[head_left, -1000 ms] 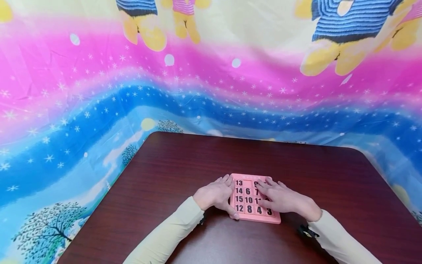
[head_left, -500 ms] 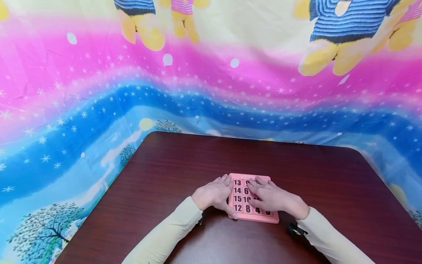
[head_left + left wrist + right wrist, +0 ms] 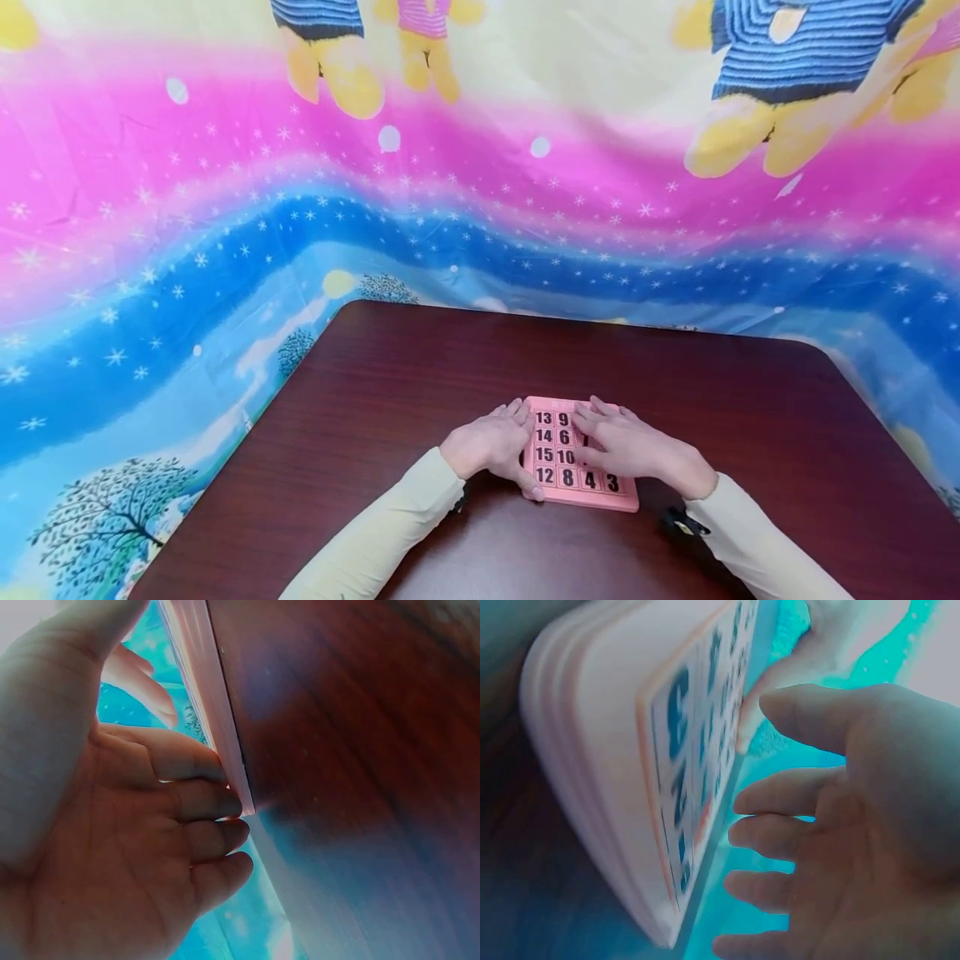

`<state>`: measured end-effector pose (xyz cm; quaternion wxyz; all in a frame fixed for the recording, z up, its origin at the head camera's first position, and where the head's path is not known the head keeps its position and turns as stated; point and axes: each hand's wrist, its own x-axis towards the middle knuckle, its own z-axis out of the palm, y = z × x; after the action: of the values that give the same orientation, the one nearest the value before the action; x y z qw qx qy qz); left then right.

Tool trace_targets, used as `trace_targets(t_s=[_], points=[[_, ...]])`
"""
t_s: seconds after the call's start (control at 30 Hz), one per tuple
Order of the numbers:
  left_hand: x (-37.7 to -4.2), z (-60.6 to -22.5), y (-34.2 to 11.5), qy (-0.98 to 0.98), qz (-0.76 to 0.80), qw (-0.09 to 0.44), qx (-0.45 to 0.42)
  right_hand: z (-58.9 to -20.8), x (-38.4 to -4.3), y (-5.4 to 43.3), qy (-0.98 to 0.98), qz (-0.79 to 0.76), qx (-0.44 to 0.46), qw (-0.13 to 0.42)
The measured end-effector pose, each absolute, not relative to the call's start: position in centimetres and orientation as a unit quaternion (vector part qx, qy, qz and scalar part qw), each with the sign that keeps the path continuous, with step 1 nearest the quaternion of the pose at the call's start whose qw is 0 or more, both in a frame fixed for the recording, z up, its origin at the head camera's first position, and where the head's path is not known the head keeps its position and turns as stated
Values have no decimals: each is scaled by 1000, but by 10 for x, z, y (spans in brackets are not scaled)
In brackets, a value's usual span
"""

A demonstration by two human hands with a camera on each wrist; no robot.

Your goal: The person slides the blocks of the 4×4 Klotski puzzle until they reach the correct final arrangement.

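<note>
A pink number sliding puzzle (image 3: 551,492) lies flat on the table. Its black-numbered tiles show 13 and 9 at the far left, and 12, 8, 4, 3 along the near row. My left hand (image 3: 487,440) holds its left side, thumb at the near corner and fingers at the far one; the left wrist view has the fingertips (image 3: 234,836) against the edge. Above the right-hand columns, my right hand (image 3: 633,443) reaches over the tiles with fingers spread, covering several numbers. In the right wrist view its fingers (image 3: 769,836) are extended beside the numbered face.
The dark brown wooden table (image 3: 420,358) has rounded far corners. Behind it hangs a colourful cloth (image 3: 480,192) printed with snowflakes, trees and bears in striped sweaters. Pale sleeves cover both forearms, and a black strap (image 3: 686,522) shows at the right wrist.
The 9 tile has slid left into the gap beside 13. My right hand moved left over it, then back slightly right, uncovering the 9. My left hand keeps its place on the puzzle.
</note>
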<state>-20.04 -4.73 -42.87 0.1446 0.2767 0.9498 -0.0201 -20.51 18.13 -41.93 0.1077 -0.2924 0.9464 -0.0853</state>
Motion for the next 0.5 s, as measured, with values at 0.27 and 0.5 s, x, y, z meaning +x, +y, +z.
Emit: trace_targets(t_s=[0.27, 0.5], points=[[-199, -428, -45, 949, -20, 142, 279, -415, -198, 209, 955, -78, -267, 105], [-202, -429, -47, 950, -23, 148, 273, -414, -194, 221, 955, -74, -267, 105]])
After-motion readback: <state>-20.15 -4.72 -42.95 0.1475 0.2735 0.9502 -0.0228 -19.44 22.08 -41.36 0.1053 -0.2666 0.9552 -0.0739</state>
